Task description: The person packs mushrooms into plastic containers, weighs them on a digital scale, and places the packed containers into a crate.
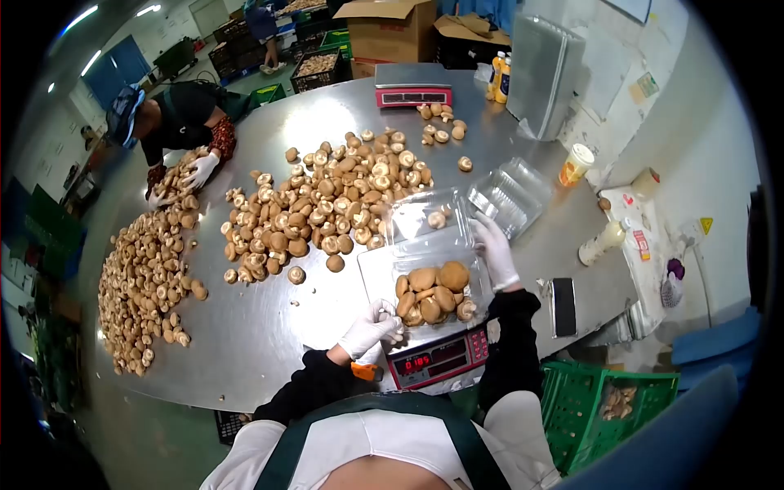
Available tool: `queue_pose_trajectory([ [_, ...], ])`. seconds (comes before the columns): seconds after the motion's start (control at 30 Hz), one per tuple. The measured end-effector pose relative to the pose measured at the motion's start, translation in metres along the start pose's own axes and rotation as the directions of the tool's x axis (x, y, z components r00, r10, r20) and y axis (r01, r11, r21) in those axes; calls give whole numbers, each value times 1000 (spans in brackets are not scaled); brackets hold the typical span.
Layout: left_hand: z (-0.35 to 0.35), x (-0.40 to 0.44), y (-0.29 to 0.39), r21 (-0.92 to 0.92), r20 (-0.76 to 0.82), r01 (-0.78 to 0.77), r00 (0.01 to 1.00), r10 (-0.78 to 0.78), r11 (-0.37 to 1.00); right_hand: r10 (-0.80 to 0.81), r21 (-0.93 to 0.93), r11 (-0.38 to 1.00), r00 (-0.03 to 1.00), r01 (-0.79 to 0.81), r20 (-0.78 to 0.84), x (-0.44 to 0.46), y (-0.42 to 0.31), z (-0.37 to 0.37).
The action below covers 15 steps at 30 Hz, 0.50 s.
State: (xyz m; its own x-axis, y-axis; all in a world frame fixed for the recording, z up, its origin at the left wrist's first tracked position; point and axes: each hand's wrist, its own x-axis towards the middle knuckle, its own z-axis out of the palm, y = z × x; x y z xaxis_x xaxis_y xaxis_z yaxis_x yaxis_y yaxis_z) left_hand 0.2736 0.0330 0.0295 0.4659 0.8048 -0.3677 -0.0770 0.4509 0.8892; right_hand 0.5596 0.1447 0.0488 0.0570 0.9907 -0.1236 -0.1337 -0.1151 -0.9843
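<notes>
A clear plastic clamshell box (457, 325) rests on a digital scale (377, 278) with a red front, its lid (422, 216) folded open away from me. Several brown mushrooms (425, 279) fill the box, most with caps up. My right hand (495, 251), in a white glove, lies along the box's right side near the hinge, fingers stretched out. Beside the front left corner of the box, my gloved left hand (369, 330) has its fingers curled together; whatever they may hold is hidden. The red display (416, 363) seems to read 0185.
Mushrooms lie heaped on the steel table (261, 327), in a middle pile (327, 200) and a left pile (143, 278). Empty clamshells (510, 196), a cup (576, 163), a bottle (602, 243) and a phone (563, 307) lie rightward. A co-worker (184, 122) leans over the left pile.
</notes>
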Motion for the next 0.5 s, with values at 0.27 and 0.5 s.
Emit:
queue_pose_trajectory([
  [0.27, -22, -11, 5, -295, 40, 42, 999, -31, 954, -53, -250, 963, 982, 99, 182, -120, -3, -6],
  [0.5, -9, -7, -6, -153, 4, -61, 998, 62, 986, 338, 223, 909, 936, -353, 103, -142, 20, 8],
])
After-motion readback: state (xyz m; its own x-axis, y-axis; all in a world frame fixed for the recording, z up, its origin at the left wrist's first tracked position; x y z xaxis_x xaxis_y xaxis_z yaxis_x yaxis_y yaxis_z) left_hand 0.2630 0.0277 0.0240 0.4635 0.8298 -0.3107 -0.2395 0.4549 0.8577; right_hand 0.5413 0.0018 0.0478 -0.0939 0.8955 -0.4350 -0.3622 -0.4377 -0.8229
